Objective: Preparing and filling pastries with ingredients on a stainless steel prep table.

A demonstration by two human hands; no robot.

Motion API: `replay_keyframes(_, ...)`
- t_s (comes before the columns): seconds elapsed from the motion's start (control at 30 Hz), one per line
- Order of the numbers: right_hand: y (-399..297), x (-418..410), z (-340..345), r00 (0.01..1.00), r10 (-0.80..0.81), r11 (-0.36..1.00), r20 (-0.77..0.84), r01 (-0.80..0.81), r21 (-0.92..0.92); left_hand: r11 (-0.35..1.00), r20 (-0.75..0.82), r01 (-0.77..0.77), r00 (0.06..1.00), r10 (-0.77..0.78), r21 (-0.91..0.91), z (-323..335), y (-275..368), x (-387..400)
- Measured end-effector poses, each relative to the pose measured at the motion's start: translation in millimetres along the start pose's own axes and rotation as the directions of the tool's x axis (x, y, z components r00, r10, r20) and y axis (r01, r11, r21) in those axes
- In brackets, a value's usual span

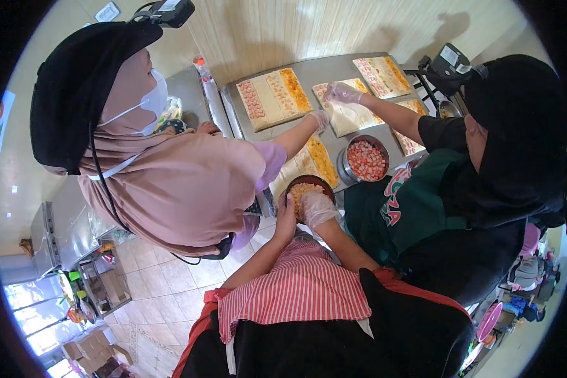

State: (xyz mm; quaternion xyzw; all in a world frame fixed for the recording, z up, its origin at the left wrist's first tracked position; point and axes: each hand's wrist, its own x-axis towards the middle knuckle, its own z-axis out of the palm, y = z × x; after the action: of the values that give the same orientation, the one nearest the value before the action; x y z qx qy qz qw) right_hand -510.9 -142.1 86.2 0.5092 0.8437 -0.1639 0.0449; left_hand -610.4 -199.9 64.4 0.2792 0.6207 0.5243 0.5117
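Observation:
My bare left hand [286,219] grips the side of a round dark bowl [330,188] held in front of my body. Inside it is a pale orange, crumbly filling [304,189]. My right hand [318,209], in a clear plastic glove, reaches into the bowl; its fingertips are hidden, so I cannot see whether they grasp any filling. Just beyond the bowl lies a dough sheet [307,160] with a yellow-orange strip of filling, partly covered by a co-worker's arm. Right of the bowl stands a metal pot [346,165] of diced pink-and-white pieces [366,159].
On the steel table [260,134] lie several more topped dough sheets [271,101]. A co-worker's gloved hand [320,122] comes from the left, another's gloved hand [342,92] from the right. Both people stand close beside me. A plastic bottle [202,70] stands near the wall.

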Motion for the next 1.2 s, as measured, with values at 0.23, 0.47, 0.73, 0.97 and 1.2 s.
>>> replay_keyframes(0.23, 18.6, 9.5, -24.0, 0.995, 0.079, 0.963, 0.065, -0.093, 0.254, 0.996, 0.003, 0.061, 0.998, -0.061, -0.069, -9.2, 4.3, 1.5)
replay_keyframes(0.47, 42.3, 22.7, -29.3, 0.947, 0.037, 0.620, 0.319, -0.272, 0.736, 0.998, 0.039, 0.055, 0.998, -0.055, -0.017, -4.8, 32.4, 1.6)
replay_keyframes(0.73, 50.1, 42.0, -40.4, 0.886, -0.031, 0.655, 0.463, -0.332, 0.679, 0.997, 0.003, 0.071, 0.997, -0.071, -0.034, -3.8, 18.5, 11.1)
replay_keyframes(0.97, 55.0, 75.1, -103.6, 0.915, -0.154, -0.049, 0.373, -0.384, 0.922, 1.000, 0.008, 0.018, 1.000, -0.018, -0.012, -13.1, -6.9, 15.4)
replay_keyframes(1.2, 85.9, 235.7, -88.7, 0.997, -0.041, -0.102, 0.067, -0.071, 0.992, 0.998, 0.062, 0.063, 0.996, -0.063, 0.002, -27.2, 23.8, -10.1)
